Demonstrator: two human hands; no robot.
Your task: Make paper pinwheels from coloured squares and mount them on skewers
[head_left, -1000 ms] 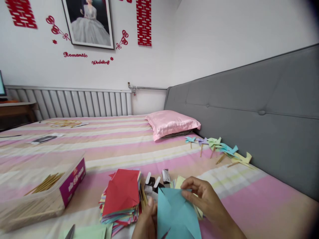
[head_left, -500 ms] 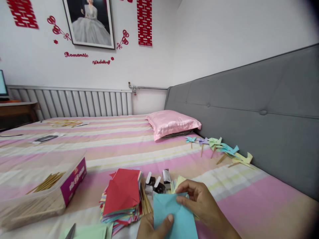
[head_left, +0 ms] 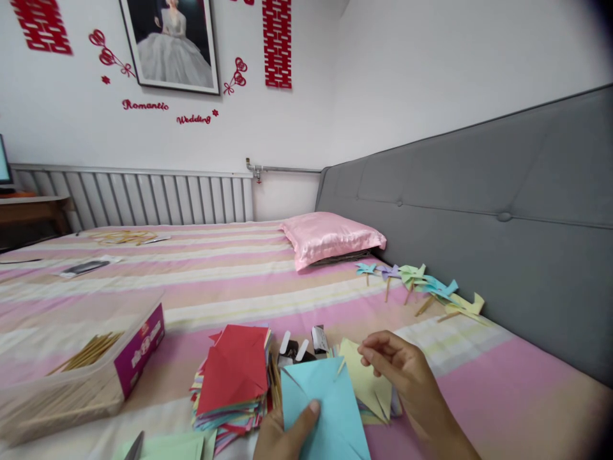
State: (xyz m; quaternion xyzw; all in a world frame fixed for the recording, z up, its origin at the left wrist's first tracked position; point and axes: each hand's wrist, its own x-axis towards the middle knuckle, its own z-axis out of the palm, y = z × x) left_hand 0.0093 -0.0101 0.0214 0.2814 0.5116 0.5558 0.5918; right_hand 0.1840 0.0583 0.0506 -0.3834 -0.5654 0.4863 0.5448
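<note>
My left hand point(head_left: 287, 439) grips a light blue paper square point(head_left: 332, 406) from below, its thumb pressed flat on the face. Slits run in from the corners of this sheet. Just right of the paper, my right hand point(head_left: 405, 377) hangs apart from it with thumb and fingertips pinched; whatever may be between them is too small to make out. Beneath that hand lies a pile of pale yellow paper point(head_left: 368, 380), also slit at the corners. To the left rises a stack of coloured paper squares point(head_left: 234, 367), red on top. Small open boxes point(head_left: 320, 338) with dark contents stand behind the blue sheet.
A clear plastic box point(head_left: 138, 351) of thin wooden sticks sits at left. A dark pointed blade point(head_left: 135, 446) rests on green paper point(head_left: 175, 447) at the front. Several paper pinwheels point(head_left: 440, 287) line the grey headboard point(head_left: 479, 185), near a pink pillow point(head_left: 335, 236).
My right hand has let go of the blue paper's upper corner and moved right, uncovering the yellow pile. The blue sheet has shifted slightly left and up in my left hand.
</note>
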